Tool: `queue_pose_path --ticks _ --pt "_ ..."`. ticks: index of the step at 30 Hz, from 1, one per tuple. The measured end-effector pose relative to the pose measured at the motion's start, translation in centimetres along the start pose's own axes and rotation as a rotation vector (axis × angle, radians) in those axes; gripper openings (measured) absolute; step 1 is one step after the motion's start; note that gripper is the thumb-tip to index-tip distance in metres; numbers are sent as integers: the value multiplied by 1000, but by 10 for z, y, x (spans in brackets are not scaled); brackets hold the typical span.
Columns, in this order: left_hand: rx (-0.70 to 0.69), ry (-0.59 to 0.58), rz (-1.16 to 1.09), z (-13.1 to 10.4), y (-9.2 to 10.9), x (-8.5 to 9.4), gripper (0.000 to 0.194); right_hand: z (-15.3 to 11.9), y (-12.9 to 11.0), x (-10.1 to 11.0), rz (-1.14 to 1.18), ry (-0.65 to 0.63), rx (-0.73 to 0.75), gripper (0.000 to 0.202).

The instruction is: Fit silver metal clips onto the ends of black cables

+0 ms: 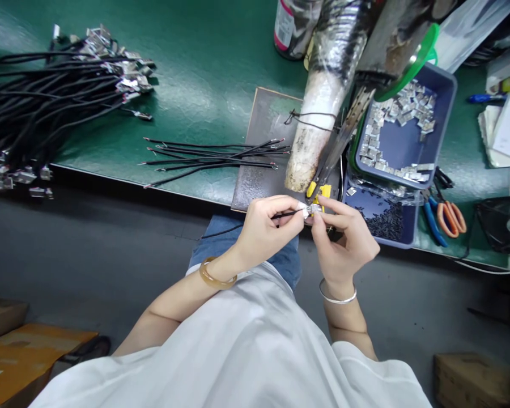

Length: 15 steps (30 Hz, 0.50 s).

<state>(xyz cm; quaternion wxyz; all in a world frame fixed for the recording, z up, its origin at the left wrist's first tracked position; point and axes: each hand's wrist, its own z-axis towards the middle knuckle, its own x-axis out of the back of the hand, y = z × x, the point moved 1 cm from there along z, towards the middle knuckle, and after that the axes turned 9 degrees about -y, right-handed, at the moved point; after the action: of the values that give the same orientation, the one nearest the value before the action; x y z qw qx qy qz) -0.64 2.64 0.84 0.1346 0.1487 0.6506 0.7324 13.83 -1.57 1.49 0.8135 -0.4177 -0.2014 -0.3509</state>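
Note:
My left hand [273,226] pinches the end of a black cable [223,232], whose other end hangs over my lap. A small silver metal connector [315,209] sits at the cable's tip, between the fingertips of my right hand [344,238]. Just beyond the fingertips is a yellow fixture [322,192] below a wrapped white tube [318,107]. Several loose black cables [204,150] lie to the left, partly across a dark plate [255,181]. How the connector meets the wires is too small to tell.
On the green table [204,73], a big bundle of cables [46,102] lies at left. A blue tray of metal pieces [442,130], a lower tray of small black parts [382,218], orange-handled scissors [450,219] and a jar [295,28] stand right and back.

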Motion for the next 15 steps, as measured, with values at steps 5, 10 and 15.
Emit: queue_pose_path --ticks 5,10,15 --pt "-38 56 54 1 -2 1 13 5 -2 1 113 -82 -101 12" --pt "-20 77 17 6 -4 -1 13 8 -1 -1 74 -74 -60 16" --pt "-63 93 53 7 1 1 13 11 -5 2 36 -57 -15 21"
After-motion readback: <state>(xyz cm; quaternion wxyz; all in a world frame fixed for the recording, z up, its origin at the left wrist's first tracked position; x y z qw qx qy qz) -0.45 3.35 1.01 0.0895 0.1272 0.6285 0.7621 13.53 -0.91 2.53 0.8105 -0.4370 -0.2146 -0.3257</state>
